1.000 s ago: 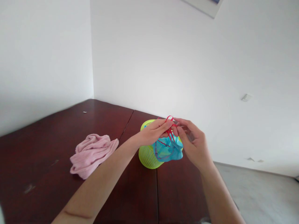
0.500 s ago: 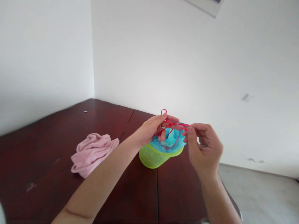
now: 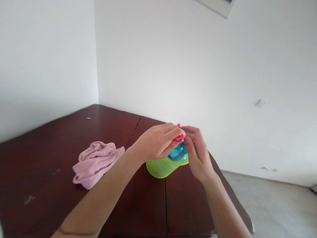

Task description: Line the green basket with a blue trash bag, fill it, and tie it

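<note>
Above a lime-green mesh basket [image 3: 159, 168], my two hands meet with fingertips close together. My left hand [image 3: 160, 140], palm down, is closed on a thin red string [image 3: 178, 138], part of which bunches at the fingertips while a small loop pokes up behind. My right hand [image 3: 198, 152] is curled against the same spot, its thumb and fingers at the string's end; its grip is partly hidden. A blue plastic bag [image 3: 178, 152] lines the basket, its opening mostly covered by my hands.
A crumpled pink cloth [image 3: 96, 163] lies left of the basket on the dark red-brown table [image 3: 138, 205]. White walls [image 3: 148, 59] rise behind the table. A socket plate [image 3: 260, 103] is on the wall, and grey floor [image 3: 262, 198] shows at right.
My right hand has moved left to meet my left hand. My left hand has turned palm down and closed, and the stretched red string is now bunched between the fingers.
</note>
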